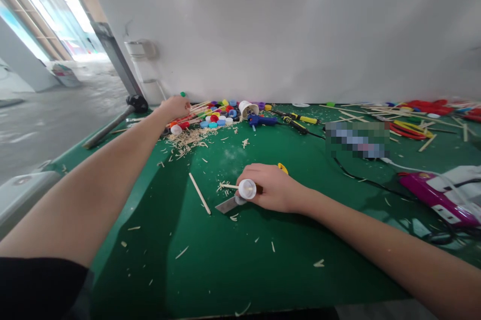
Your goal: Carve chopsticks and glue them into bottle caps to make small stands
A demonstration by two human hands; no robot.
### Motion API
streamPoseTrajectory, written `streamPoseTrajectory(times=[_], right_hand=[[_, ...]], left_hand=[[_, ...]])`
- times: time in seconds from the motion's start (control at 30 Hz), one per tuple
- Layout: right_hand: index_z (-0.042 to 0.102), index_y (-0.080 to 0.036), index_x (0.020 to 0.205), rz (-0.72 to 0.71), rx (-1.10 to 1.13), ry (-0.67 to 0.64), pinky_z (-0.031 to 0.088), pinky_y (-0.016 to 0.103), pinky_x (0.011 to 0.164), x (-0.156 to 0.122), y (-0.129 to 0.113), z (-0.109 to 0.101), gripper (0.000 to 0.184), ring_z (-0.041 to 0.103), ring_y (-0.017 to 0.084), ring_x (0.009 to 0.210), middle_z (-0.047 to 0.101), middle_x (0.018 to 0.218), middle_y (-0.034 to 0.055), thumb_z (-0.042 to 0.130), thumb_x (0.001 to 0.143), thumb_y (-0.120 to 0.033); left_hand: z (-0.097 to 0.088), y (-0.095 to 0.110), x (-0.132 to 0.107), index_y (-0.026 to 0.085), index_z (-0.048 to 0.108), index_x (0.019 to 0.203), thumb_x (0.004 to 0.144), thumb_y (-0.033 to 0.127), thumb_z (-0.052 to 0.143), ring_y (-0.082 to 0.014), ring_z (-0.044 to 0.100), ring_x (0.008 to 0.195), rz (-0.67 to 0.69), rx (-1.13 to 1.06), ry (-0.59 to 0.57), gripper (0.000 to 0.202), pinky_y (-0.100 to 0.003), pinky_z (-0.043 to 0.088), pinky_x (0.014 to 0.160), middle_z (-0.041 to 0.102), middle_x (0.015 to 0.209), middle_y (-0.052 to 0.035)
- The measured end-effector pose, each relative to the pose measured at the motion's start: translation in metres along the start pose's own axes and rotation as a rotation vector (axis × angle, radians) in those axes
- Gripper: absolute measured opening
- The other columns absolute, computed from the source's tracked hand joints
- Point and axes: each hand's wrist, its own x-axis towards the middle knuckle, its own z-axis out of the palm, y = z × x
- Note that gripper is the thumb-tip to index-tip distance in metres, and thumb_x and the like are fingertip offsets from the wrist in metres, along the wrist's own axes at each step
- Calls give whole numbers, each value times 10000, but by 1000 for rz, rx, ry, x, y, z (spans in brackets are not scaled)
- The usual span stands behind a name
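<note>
My right hand (pixel 268 187) is closed around a utility knife, its flat metal blade (pixel 226 205) pointing left and a yellow end (pixel 283 168) showing behind the knuckles. In the same hand is a white bottle cap (pixel 247 189) with a short wooden stick at it; how they join is unclear. My left hand (pixel 176 108) stretches to the far left pile, fingers curled beside thin wooden sticks (pixel 201 107). A green cap (pixel 183 94) shows just above those fingers; whether they grip it cannot be made out. One loose wooden stick (pixel 199 193) lies left of the blade.
Coloured bottle caps (pixel 220 120), a tipped white cup (pixel 248 109) and wood shavings (pixel 190 140) lie at the back. Nearby are a blue glue gun (pixel 262 120) and yellow-black tools (pixel 295 122). A purple power strip (pixel 438 197) with cables sits right; a hammer (pixel 135 104) lies left.
</note>
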Motion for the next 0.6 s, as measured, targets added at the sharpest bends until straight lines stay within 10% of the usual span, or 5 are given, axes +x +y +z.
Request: streamPoseTrajectory(times=[0.37, 0.6], right_hand=[[622, -207, 854, -3, -2, 3, 390, 259, 673, 0, -1, 1, 85, 579, 146, 826, 672, 899, 10, 549, 811, -215], [622, -205, 859, 13, -4, -9, 398, 268, 681, 0, 1, 1, 90, 587, 156, 830, 680, 903, 18, 550, 817, -240]], left_hand=[[-4, -14, 1, 90, 340, 1445, 792, 527, 476, -345, 448, 1285, 71, -75, -108, 797, -391, 397, 1017, 420, 1452, -198], [14, -6, 7, 118, 583, 1233, 822, 609, 379, -326, 589, 1092, 81, -101, -84, 672, -377, 437, 936, 621, 1223, -183]])
